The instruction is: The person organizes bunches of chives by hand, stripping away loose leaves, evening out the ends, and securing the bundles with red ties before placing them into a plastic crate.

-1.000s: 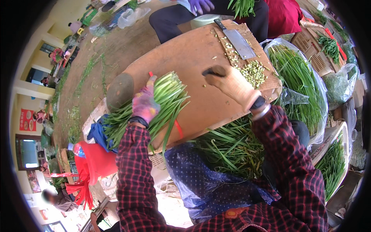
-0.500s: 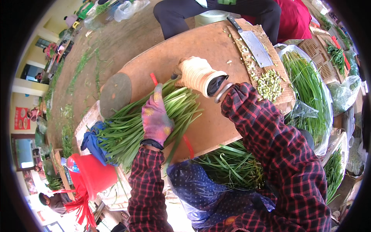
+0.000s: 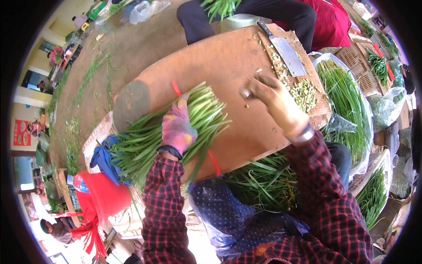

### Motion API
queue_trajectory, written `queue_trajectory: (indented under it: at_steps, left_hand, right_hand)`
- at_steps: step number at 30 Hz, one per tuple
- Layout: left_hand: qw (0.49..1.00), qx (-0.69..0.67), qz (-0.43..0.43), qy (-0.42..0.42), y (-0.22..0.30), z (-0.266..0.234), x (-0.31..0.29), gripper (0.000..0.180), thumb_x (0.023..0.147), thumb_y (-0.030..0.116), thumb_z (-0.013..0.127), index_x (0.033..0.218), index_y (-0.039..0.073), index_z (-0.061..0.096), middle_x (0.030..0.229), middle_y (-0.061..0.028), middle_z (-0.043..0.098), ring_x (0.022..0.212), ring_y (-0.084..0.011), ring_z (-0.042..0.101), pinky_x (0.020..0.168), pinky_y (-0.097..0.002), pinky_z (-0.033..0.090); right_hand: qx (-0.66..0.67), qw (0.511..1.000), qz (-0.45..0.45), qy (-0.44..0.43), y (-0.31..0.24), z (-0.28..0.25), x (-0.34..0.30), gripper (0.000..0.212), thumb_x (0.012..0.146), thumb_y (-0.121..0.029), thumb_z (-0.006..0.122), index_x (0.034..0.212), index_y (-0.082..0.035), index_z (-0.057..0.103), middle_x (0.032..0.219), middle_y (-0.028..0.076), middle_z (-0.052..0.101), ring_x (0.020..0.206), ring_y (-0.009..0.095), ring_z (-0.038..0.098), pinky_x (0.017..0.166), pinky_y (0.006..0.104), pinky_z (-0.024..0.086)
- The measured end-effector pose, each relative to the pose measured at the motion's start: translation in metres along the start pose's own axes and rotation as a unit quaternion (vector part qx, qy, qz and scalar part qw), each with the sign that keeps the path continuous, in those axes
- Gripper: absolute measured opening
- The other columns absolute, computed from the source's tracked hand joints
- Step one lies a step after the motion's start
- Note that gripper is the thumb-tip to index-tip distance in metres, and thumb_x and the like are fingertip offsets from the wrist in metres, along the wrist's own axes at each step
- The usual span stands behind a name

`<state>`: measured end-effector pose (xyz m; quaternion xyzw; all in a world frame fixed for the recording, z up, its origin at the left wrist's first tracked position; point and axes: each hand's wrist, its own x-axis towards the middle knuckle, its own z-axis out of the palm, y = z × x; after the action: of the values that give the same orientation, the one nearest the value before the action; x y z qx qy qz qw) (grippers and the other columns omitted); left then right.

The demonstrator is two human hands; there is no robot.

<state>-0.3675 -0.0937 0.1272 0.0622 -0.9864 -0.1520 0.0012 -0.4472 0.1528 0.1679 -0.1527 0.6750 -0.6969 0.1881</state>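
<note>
A thick bunch of garlic chives point(image 3: 145, 134) lies slantwise on the brown board point(image 3: 220, 57), its pale cut ends toward the upper right. My left hand point(image 3: 179, 125), in a pink and purple glove, grips the bunch from above near those ends. Under the bunch runs a red tie strip point(image 3: 214, 163), showing at both sides. To the right, my right hand point(image 3: 274, 99) is in the air over the board, apart from the chives. Its fingers look bent but are smeared by motion, so I cannot tell whether it holds anything.
A cleaver point(image 3: 288, 55) and chopped stem bits point(image 3: 303, 94) lie on cardboard at the board's right end. Beyond it stands a bag of long chives point(image 3: 340, 92). More greens point(image 3: 263, 185) lie by my lap. A red bucket point(image 3: 107, 198) is at left; a person's legs point(image 3: 198, 22) are opposite.
My right hand has left the cut ends of the bunch and moved right, toward the chopped bits. My left hand stays on the bunch. Green leaves now show before the person opposite.
</note>
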Motion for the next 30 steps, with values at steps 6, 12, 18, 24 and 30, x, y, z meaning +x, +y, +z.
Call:
queue_trajectory:
  at_steps: [6,12,18,24,30]
  left_hand:
    - [0.972,-0.224,0.048,-0.047,-0.012,-0.011,0.004,0.106,0.06,0.001,0.07,0.151,0.016,0.016,0.139,-0.0191,0.044,0.127,-0.0329,0.045,0.105,-0.0374,0.037]
    - [0.942,-0.3,0.152,0.009,-0.026,-0.005,0.004,0.114,0.053,0.012,0.087,0.147,0.012,0.023,0.13,-0.0181,0.048,0.123,-0.0316,0.047,0.104,-0.0399,0.037]
    - [0.975,-0.177,0.134,-0.003,-0.023,-0.017,-0.015,0.112,0.054,0.025,0.087,0.145,0.007,0.024,0.14,-0.0203,0.039,0.129,-0.0358,0.039,0.108,-0.0413,0.033]
    - [0.989,0.056,0.104,-0.089,-0.016,-0.017,-0.033,0.119,0.054,0.05,0.081,0.144,-0.001,0.022,0.142,-0.0216,0.035,0.133,-0.0349,0.032,0.113,-0.0409,0.023]
    - [0.958,0.231,-0.05,-0.163,0.01,-0.008,0.002,0.067,0.072,0.052,0.063,0.118,0.004,0.055,0.125,-0.0153,0.049,0.121,-0.0263,0.045,0.1,-0.0408,0.034]
  right_hand:
    - [-0.582,0.777,-0.055,-0.234,0.024,0.022,-0.118,0.035,0.069,-0.03,0.076,0.097,-0.011,0.064,0.094,0.008,0.062,0.091,0.029,0.061,0.075,0.0414,0.052]
    - [-0.597,0.765,-0.217,-0.102,0.076,0.082,-0.101,0.016,0.078,-0.025,0.065,0.09,-0.014,0.063,0.085,0.006,0.057,0.079,0.027,0.061,0.059,0.0407,0.052]
    - [-0.446,0.871,-0.182,-0.095,0.065,0.084,-0.08,0.011,0.076,-0.023,0.067,0.08,-0.013,0.062,0.081,0.005,0.057,0.079,0.027,0.06,0.063,0.0431,0.051]
    - [-0.542,0.795,-0.268,-0.044,0.028,0.102,-0.025,0.014,0.08,-0.027,0.063,0.082,-0.013,0.063,0.081,0.008,0.059,0.076,0.029,0.062,0.062,0.0421,0.051]
    - [-0.564,0.798,-0.032,-0.211,-0.018,0.117,0.076,0.028,0.084,-0.033,0.06,0.108,-0.022,0.068,0.091,0.012,0.068,0.09,0.033,0.065,0.079,0.0398,0.053]
